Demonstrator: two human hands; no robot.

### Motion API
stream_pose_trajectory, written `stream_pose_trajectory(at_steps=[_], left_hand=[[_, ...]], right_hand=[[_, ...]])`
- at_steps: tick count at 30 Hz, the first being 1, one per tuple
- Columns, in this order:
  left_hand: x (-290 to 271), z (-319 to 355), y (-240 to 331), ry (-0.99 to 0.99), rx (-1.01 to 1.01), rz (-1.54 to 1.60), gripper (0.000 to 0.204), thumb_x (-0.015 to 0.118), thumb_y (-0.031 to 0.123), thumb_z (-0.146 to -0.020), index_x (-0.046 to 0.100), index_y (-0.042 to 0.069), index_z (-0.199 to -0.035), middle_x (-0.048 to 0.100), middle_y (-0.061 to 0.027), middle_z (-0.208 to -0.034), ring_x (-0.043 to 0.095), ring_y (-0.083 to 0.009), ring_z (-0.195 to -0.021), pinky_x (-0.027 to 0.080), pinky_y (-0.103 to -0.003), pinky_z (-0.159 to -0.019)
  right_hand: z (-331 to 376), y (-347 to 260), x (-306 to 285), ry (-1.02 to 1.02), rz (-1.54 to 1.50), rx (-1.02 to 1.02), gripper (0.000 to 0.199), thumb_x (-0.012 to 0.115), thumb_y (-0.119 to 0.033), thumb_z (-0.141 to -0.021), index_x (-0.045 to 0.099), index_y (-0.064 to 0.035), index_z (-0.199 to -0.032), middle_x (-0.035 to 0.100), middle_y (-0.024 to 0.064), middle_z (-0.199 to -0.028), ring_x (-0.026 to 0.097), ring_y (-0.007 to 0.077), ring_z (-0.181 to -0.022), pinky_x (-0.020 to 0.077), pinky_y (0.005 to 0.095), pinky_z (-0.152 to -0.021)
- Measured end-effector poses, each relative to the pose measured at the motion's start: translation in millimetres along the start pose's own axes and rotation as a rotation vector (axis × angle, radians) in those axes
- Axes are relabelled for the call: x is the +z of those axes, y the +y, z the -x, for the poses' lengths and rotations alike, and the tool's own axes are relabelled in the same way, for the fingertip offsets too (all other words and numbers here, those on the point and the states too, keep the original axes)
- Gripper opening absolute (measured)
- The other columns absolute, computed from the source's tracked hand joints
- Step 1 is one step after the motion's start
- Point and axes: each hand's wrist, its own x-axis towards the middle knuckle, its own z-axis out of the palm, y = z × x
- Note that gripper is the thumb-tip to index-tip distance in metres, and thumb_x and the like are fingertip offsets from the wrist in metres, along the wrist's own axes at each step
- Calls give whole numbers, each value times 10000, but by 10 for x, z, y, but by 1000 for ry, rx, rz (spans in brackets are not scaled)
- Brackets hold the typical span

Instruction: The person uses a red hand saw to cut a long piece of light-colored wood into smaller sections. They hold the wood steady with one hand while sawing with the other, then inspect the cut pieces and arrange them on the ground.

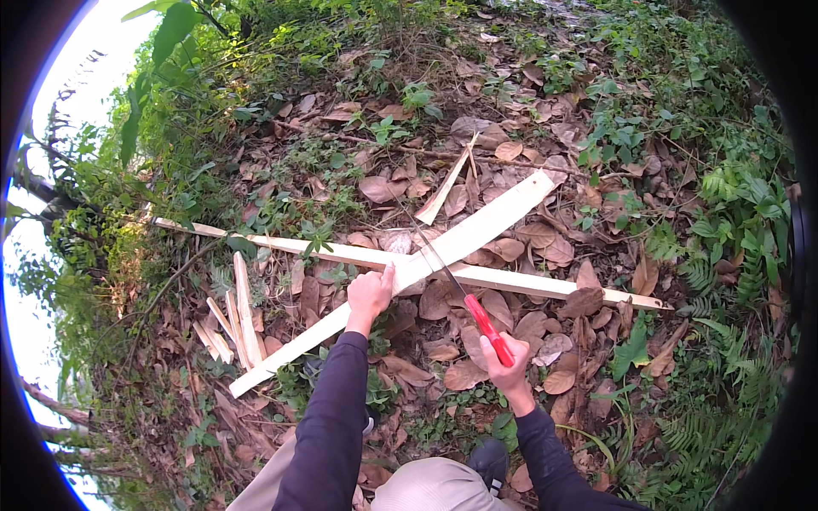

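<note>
A pale wooden board (494, 223) slants from lower left to upper right, resting across a longer, narrower wooden strip (341, 251) on the ground. My left hand (370, 295) is closed on the board near its middle, the thumb up along the wood. In my right hand (508, 364) is a hand saw (487, 327), gripped by its red handle. Its thin blade lies across the board just right of my left hand, close to where the two pieces cross. Whether the teeth have cut into the wood is too small to tell.
Several short split wood pieces (244, 311) lie at the left, and a splintered offcut (447, 187) lies beyond the board. Dry brown leaves (460, 375) cover the ground. Green plants (716, 238) grow around. My shoe (488, 464) is close below the saw.
</note>
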Motion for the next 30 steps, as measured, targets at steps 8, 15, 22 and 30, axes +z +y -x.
stream_pose_trajectory(at_steps=[8,15,22,30], left_hand=[[-42,-47,-10,-85,-39,43,764,385,635,-985,771,-13,-866,709,-297,-875,699,-448,-905,527,-523,-871],[-33,-44,-41,-78,-37,63,814,374,641,-989,746,-77,-891,703,-324,-918,693,-463,-928,522,-525,-881],[-15,-47,-39,-92,-36,56,814,368,640,-994,750,-74,-904,710,-310,-941,697,-439,-949,526,-503,-888],[-75,-36,-60,-103,-63,71,800,365,634,-993,759,-53,-882,718,-288,-928,701,-427,-938,532,-496,-871]], right_hand=[[105,-52,94,-45,34,-42,297,687,-85,-897,527,-16,-656,455,53,-512,474,156,-416,341,331,-449],[202,-173,73,-71,114,-97,204,706,-82,-876,610,-16,-709,502,74,-531,522,211,-411,367,345,-443],[454,-242,-163,-120,69,87,222,696,-95,-905,626,-11,-712,497,54,-526,484,154,-419,365,310,-455],[698,-174,-264,-141,186,-21,219,693,-100,-900,624,1,-717,478,53,-514,489,154,-416,370,320,-456]])
